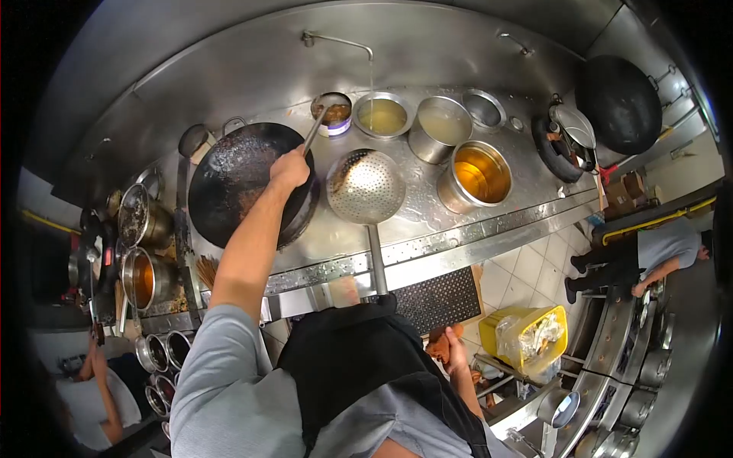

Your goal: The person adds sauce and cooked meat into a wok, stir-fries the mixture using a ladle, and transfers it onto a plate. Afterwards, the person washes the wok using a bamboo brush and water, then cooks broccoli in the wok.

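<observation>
My left hand point(290, 169) is closed on the handle of a ladle point(315, 128), reaching over the wok. The ladle's bowl is in an open can point(336, 126) of brown contents. Below my wrist is the large dark wok point(221, 179), with brownish residue inside. A perforated strainer point(366, 187) lies on the steel counter to the right, its handle toward my apron. Low at my right side, my right hand point(456, 353) is closed on a reddish-brown cloth-like item point(438, 348).
Water runs from a faucet point(340, 40) into a bowl point(382, 116). Beside it are a pot point(440, 128) of cloudy liquid and a pot point(475, 175) of amber liquid. A yellow bin point(492, 336) stands at right. One person point(664, 248) is at far right, another point(99, 401) lower left.
</observation>
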A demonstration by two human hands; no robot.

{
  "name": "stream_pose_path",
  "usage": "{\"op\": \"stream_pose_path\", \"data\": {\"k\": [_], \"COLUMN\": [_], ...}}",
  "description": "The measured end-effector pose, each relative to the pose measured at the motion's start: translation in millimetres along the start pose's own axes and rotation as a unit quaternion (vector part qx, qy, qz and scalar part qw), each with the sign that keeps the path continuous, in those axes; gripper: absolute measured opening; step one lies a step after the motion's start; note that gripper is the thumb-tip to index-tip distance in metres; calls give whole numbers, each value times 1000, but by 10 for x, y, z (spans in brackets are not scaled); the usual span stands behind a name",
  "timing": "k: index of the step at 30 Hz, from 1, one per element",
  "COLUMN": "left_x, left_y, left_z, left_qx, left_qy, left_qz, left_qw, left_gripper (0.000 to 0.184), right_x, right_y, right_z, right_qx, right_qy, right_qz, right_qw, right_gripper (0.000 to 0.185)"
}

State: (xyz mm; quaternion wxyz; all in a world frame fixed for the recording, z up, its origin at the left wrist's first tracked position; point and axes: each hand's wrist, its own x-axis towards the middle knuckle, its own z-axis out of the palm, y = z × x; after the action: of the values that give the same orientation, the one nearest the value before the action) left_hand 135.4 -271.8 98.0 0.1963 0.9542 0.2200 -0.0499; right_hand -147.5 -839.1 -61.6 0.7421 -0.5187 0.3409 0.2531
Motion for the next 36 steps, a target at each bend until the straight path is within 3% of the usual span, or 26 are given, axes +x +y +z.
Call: {"op": "stream_pose_path", "data": {"k": [2,6,9,11,12,13,14,16,19,22,23,27,32,34,35,36], "left_x": [-257,-461,-216,238,443,362,466,770,733,514,417,-244,-1106,-1521,-1734,-1916], "left_y": [205,353,722,953,1125,1489,1646,1857,1922,1758,1669,1302,578,274,123,-56], "left_z": [110,918,1374,1862,2033,1774,1815,1842,1816,1745,1692,1214,474,86,-77,-202], "left_qx": [-20,-274,-266,-187,-260,-488,-631,-840,-934,-949,-948,-949,-942,-929,-929,-928], "left_qy": [21,39,57,71,30,-100,-141,-206,-214,-255,-270,-282,-294,-279,-270,-265], "left_qz": [-28,-8,28,29,-10,-120,-164,-232,-166,-112,-111,-67,-66,-92,-96,-106], "left_qw": [999,961,962,979,965,859,745,444,232,150,127,125,147,226,234,238], "left_gripper": [48,65,64,58,48,26,19,6,10,12,12,7,7,6,5,7], "right_x": [213,454,452,279,254,201,140,-31,-347,-405,-426,-14,47,195,216,102], "right_y": [-58,-625,-1039,-1289,-1318,-1337,-1347,-1322,-1331,-1321,-1351,-1200,-994,-728,-575,-453], "right_z": [-94,-89,-178,-181,-284,-422,-560,-733,-675,-597,-480,-98,1669,2291,2653,3055], "right_qx": [-41,-128,-145,-134,-138,-140,-142,-126,-102,-114,-108,-142,-139,-155,-157,-155], "right_qy": [-17,-47,-28,-3,18,39,59,80,115,83,64,-72,-161,-236,-269,-285], "right_qz": [-18,-25,-34,-48,-49,-52,-55,-45,-62,-54,-57,-87,-103,-33,-11,7], "right_qw": [999,990,988,990,989,988,987,988,986,988,990,984,972,959,950,946], "right_gripper": [46,53,64,69,69,68,68,68,64,59,49,44,51,52,48,57]}}
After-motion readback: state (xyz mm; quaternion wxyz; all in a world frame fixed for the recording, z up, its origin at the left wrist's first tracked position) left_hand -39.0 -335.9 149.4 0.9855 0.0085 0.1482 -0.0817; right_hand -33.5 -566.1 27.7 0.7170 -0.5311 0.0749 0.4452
